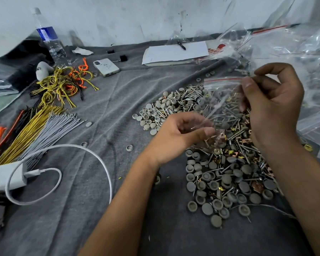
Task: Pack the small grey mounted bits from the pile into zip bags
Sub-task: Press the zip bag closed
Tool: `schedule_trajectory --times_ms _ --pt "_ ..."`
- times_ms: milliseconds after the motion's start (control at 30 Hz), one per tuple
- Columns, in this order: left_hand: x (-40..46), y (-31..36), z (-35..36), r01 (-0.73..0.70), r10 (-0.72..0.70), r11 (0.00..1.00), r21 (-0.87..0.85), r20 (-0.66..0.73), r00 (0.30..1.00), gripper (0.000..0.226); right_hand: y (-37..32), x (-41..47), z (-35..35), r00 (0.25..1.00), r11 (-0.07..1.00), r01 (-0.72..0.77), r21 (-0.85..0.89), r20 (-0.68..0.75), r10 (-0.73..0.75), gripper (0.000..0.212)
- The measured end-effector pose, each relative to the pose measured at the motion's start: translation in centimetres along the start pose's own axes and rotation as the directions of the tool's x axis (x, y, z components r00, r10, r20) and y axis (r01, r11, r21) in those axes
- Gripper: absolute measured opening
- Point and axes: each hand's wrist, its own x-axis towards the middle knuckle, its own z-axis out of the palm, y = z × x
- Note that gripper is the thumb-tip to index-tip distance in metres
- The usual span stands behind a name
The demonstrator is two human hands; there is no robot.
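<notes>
Over the pile of grey bits [218, 163] on the grey blanket [103, 111], the right hand [272, 106] pinches the red-striped top edge of a clear zip bag [222, 100] between curled thumb and fingers. The left hand [183, 132] curls around the bag's lower corner (whether it also holds a bit cannot be told). A phone [106, 67], water bottle [50, 39] and notepad [174, 52] lie well apart behind.

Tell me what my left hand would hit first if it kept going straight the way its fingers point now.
Most likely the zip bag: the left hand points right, and the bag's lower edge already lies at its fingertips, held up by the right hand. Just past it lies the pile of grey bits. Depth is unclear.
</notes>
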Motion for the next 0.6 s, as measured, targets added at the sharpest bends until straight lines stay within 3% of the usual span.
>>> schedule_trajectory --times_ms 167,267,367,433,600 --pt "0.1 -0.4 0.1 -0.008 0.008 1.0 0.008 -0.058 0.998 0.022 0.1 -0.3 0.5 0.993 0.993 -0.114 0.012 -0.023 0.114 0.02" --pt "0.4 -0.7 0.2 -0.013 0.017 1.0 0.024 -0.149 0.989 0.025 0.2 -0.5 0.7 0.97 0.97 -0.242 0.006 0.033 0.242 0.018" --pt "0.5 -0.8 0.3 0.008 -0.016 0.999 -0.037 -0.239 0.971 0.024 0.7 -0.8 0.7 0.895 0.902 -0.392 -0.179 0.151 0.419 0.021" --pt "0.5 -0.8 0.2 0.03 -0.054 0.995 -0.095 -0.263 0.963 0.022 0.9 -1.1 0.8 0.883 0.886 -0.37 -0.278 0.192 0.429 0.02" --pt "0.5 -0.5 -0.1 0.005 -0.069 0.986 -0.164 -0.388 0.919 0.018 0.4 -1.3 1.0 0.879 0.897 -0.34 -0.284 0.242 0.41 0.029"
